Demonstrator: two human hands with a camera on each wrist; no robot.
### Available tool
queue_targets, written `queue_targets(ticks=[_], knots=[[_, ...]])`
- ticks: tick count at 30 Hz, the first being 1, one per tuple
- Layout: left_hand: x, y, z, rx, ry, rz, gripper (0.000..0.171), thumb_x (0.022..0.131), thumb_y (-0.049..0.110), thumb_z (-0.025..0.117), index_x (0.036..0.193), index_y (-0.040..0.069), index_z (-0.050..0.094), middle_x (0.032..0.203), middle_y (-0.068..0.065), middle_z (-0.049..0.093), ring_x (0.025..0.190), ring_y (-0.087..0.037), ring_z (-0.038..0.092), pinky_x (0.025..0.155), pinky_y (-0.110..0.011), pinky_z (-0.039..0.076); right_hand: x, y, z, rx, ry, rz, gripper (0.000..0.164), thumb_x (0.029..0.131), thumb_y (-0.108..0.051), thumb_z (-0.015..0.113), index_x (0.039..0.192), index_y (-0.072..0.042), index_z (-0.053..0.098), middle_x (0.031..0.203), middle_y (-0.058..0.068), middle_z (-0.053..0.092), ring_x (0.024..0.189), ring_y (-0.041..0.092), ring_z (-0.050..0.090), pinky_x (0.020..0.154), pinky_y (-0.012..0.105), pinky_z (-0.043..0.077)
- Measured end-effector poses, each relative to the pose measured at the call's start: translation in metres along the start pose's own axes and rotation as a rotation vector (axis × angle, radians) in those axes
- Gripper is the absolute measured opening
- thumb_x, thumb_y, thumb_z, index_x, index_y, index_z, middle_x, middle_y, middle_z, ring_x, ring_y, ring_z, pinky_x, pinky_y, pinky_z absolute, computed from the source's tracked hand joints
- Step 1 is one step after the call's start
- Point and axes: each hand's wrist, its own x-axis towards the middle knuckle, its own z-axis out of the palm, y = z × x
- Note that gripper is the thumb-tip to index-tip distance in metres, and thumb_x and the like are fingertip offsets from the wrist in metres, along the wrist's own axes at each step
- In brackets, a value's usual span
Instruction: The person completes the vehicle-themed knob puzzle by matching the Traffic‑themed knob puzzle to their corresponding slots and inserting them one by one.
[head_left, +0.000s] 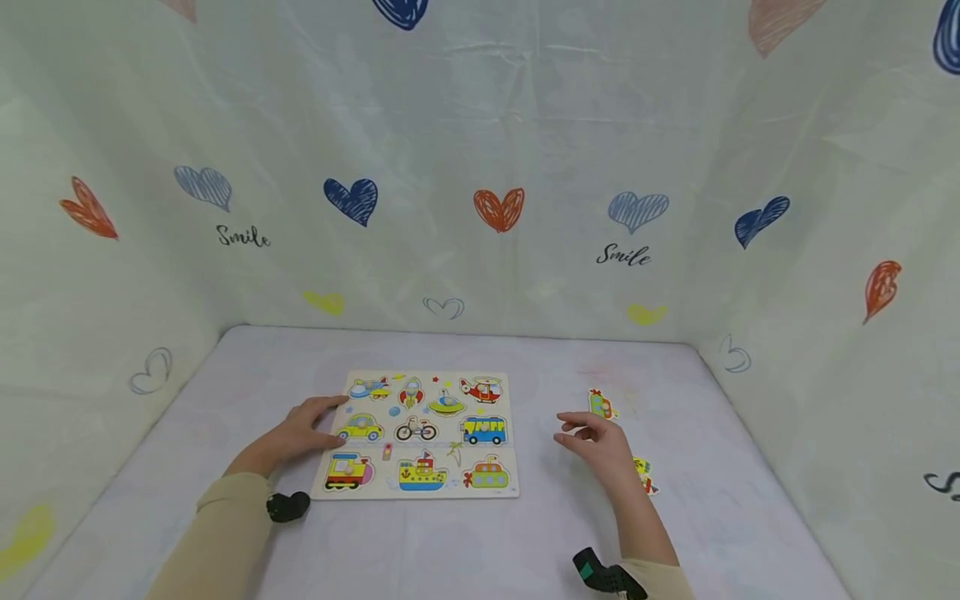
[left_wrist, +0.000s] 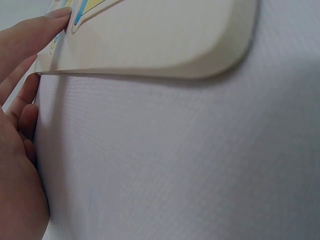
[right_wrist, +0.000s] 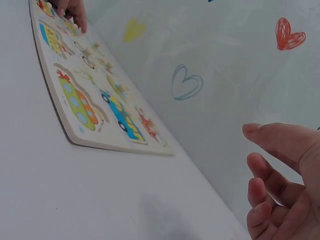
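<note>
A wooden picture puzzle board (head_left: 450,492) with vehicle pictures lies flat on the table. My left hand (head_left: 300,429) rests at its left edge, the thumb (left_wrist: 42,27) on top and other fingers by the side edge. My right hand (head_left: 596,446) is over the table right of the board, fingers loosely bent and nothing between them. In the right wrist view, the submarine's place (right_wrist: 79,106) is a sunken recess with a printed picture, while the bus piece (right_wrist: 120,116) sits in the board. A loose green, yellow and red piece (head_left: 601,405) lies just beyond the right hand.
Another loose yellow and red piece (head_left: 643,475) is partly hidden by the right forearm. The pale table (head_left: 420,550) is bounded by a hanging cloth (head_left: 420,250) printed with hearts at the back and sides. Black camera mounts (head_left: 288,507) sit at both wrists.
</note>
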Motion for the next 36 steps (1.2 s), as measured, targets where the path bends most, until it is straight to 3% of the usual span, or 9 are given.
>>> queue_targets(ticks=[18,27,36], knots=[[0.002,-0.001,0.001,0.011,0.007,0.032,0.082,0.080,0.022,0.079,0.147,0.001,0.037,0.148,-0.032,0.025,0.132,-0.053,0.022,0.106,-0.068,0.023,-0.027,0.038,-0.050,-0.091,0.157,0.212,0.038,0.085,-0.017,0.077,0.120,-0.005,0.068,0.099,0.003,0.065,0.084,0.017,0.056,0.064,0.021,0.048],[0.001,0.000,0.001,0.011,0.009,0.034,0.081,0.080,0.022,0.079,0.147,0.001,0.037,0.148,-0.032,0.026,0.132,-0.052,0.022,0.106,-0.068,0.023,-0.036,0.059,-0.066,-0.123,0.194,0.234,0.039,0.084,-0.016,0.077,0.120,-0.004,0.068,0.103,0.007,0.065,0.084,0.015,0.056,0.061,0.024,0.047],[0.000,0.001,0.000,0.013,0.008,0.016,0.082,0.079,0.023,0.079,0.147,0.001,0.037,0.148,-0.032,0.025,0.132,-0.052,0.022,0.105,-0.068,0.023,-0.036,0.067,-0.070,-0.147,0.211,0.274,0.042,0.080,-0.002,0.073,0.122,-0.001,0.066,0.113,0.015,0.059,0.090,0.023,0.055,0.059,0.023,0.049]])
